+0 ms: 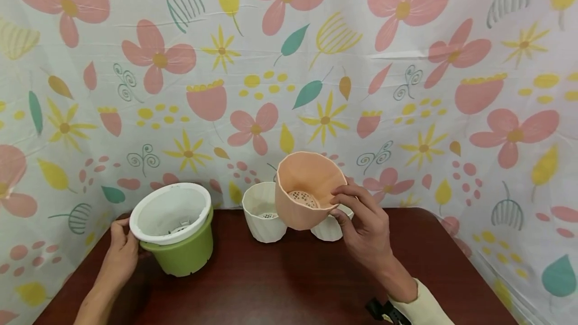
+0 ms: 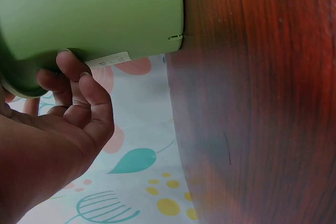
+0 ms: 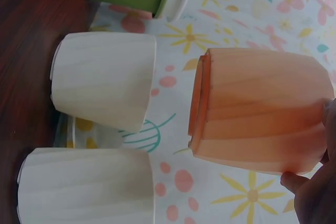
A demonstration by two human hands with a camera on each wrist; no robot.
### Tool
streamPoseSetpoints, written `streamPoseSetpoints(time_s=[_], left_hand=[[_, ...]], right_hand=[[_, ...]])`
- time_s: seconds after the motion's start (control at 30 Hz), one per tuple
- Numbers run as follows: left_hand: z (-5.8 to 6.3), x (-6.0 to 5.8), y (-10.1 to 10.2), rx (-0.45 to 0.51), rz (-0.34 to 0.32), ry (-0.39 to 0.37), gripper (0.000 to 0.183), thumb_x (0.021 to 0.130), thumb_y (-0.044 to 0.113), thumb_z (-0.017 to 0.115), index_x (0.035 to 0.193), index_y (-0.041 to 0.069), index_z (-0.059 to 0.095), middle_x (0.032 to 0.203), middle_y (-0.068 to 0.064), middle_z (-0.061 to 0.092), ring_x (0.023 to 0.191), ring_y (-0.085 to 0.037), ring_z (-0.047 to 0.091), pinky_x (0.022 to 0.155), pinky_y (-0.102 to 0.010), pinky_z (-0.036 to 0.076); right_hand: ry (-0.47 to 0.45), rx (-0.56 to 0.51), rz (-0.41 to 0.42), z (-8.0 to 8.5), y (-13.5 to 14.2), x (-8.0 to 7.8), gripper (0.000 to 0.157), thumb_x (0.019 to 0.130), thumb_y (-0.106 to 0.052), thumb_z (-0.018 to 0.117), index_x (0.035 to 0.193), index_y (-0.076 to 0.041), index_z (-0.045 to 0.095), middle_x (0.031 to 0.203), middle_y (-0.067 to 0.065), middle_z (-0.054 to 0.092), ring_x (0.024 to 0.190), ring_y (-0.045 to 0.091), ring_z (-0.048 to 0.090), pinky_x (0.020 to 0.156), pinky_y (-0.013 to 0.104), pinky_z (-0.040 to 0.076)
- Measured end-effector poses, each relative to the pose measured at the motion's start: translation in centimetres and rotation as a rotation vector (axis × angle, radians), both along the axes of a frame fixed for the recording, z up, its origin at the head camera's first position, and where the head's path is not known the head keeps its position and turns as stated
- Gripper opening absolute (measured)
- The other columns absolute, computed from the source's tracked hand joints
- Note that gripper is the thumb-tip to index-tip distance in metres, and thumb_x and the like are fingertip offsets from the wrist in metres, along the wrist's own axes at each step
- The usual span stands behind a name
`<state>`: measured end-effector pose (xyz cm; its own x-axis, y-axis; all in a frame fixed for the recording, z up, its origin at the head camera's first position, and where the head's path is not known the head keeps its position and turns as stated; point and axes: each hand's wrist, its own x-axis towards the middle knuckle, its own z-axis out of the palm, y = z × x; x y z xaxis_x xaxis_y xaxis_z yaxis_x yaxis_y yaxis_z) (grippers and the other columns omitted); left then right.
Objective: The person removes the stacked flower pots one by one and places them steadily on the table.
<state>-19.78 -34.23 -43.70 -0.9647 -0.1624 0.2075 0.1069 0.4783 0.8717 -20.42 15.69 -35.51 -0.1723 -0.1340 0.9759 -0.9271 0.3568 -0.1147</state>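
Right hand [image 1: 363, 227]: pinching, thumb and fingers, the rim of one peach, faceted plastic pot [image 1: 302, 212], tilted and raised clear of the table at the centre of the frame (its pierced base shows inside). Left hand [image 1: 121, 255]: fingers curled at the rim and side of one green, round plastic pot [image 1: 185, 257], lower left, which I hold where it stands. Nested in that: one white, round, thick-rimmed pot [image 1: 164, 209], standing above the green edge.

Also listed: two white, faceted plastic pots, upright at the table's far edge; the first [image 1: 261, 227] just left of my peach piece, the second [image 1: 328, 229] partly hidden behind it. Surface: dark red-brown wood-grain table [image 1: 275, 287]. Backdrop: white flower-printed cloth [image 1: 289, 59]. Lower right: my cream sleeve [image 1: 422, 306].
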Motion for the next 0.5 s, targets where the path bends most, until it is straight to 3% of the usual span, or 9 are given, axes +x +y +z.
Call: streamPoseSetpoints(time_s=[0.2,0.33,0.5], left_hand=[[0.2,-0.1,0.0,-0.007,0.006,-0.018,0.054,0.117,0.042,0.021,0.149,0.000,0.011,0.139,-0.032,0.035,0.082,-0.003,0.060,0.068,-0.030,0.058],[0.3,-0.2,0.0,-0.008,0.010,-0.026,0.054,0.117,0.042,0.020,0.149,0.000,0.011,0.141,-0.033,0.035,0.083,-0.002,0.059,0.068,-0.030,0.057],[0.2,-0.1,0.1,-0.010,0.018,-0.023,0.054,0.117,0.041,0.021,0.148,-0.001,0.011,0.141,-0.034,0.035,0.082,-0.001,0.059,0.068,-0.030,0.058]], right_hand=[[-0.002,0.008,-0.035,-0.3,1.1,-0.1,0.025,0.102,-0.021,0.072,0.102,0.003,0.076,0.108,0.024,0.069,0.129,0.037,0.065,0.116,0.044,0.045],[0.004,0.005,-0.048,-0.4,1.7,-0.1,0.021,0.102,-0.018,0.074,0.104,0.003,0.076,0.109,0.025,0.069,0.120,0.034,0.067,0.112,0.031,0.048],[0.014,0.006,-0.068,-0.4,2.2,0.0,0.022,0.103,-0.020,0.073,0.105,0.002,0.077,0.109,0.026,0.069,0.103,0.032,0.066,0.092,0.018,0.049]])
